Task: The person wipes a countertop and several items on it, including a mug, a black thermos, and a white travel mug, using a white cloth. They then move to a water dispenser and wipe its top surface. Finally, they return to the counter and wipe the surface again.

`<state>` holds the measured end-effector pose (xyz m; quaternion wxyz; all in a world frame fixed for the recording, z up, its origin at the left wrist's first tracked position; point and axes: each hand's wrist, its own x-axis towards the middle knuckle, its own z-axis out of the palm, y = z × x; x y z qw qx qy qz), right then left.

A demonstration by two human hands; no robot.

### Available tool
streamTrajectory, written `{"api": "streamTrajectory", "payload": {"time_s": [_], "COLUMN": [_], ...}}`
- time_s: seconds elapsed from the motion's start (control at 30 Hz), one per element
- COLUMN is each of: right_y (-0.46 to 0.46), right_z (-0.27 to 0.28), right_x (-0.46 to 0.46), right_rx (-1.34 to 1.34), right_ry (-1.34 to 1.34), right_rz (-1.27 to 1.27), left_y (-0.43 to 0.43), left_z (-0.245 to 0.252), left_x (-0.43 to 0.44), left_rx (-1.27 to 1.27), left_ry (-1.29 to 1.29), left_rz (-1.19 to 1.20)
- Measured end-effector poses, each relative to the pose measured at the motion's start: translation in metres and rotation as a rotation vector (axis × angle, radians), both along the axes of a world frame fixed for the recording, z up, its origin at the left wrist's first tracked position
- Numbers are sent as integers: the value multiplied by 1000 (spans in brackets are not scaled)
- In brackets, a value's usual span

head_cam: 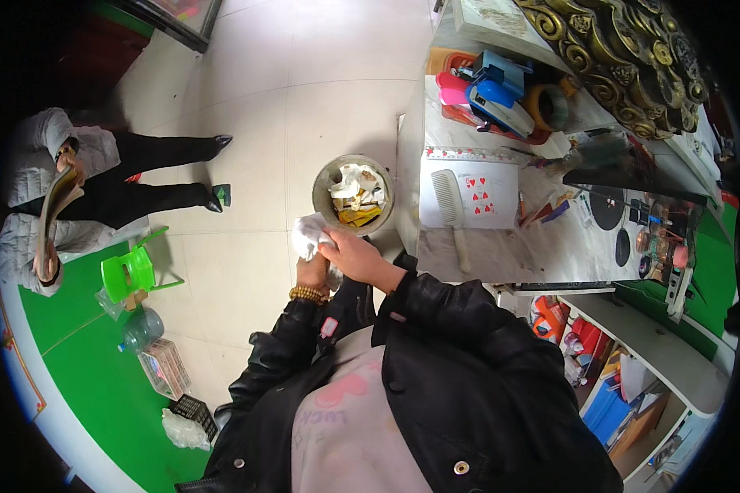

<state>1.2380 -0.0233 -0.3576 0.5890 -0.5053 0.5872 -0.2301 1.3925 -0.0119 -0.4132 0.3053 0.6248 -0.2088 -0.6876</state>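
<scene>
My right hand (362, 257) presses its fingers on a bunched white tissue or cloth (310, 235). Just below, my left hand (313, 271), with a beaded bracelet (308, 294) at the wrist, is closed around the lower part of the same bundle. Some pale material also shows between the two hands, and whether anything is wrapped inside cannot be seen. Right beyond my hands stands a round waste bin (322, 174) on the floor. It holds crumpled white paper (361, 180) and yellow wrappers (359, 215).
A marble-patterned desk (487, 256) at the right bears a white comb (449, 200), a playing-card sheet (499, 206) and a basket of tools (453, 114). At left sits a person (154, 151) holding a booklet (55, 197), near a green chair (123, 274) and a water jug (143, 331).
</scene>
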Motion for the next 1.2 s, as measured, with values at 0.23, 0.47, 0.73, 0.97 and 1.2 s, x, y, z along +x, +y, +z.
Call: {"api": "streamTrajectory", "payload": {"time_s": [0.23,0.47,0.73,0.97,1.2], "right_y": [-7,49,132,145,128], "right_z": [12,15,-13,-33,-10], "right_x": [-9,-129,-340,-385,-396], "right_rx": [82,-437,-372,-210,-317], "right_ry": [137,164,990,1125,993], "right_rz": [146,-732,-1135,-1013,-935], "left_y": [2,-5,2,11,17], "left_z": [-23,33,48,53,75], "left_x": [21,-5,-46,-63,-120], "left_rx": [93,228,295,294,149], "left_ry": [218,164,191,212,109], "left_rz": [5,-69,-219,-175,-359]}}
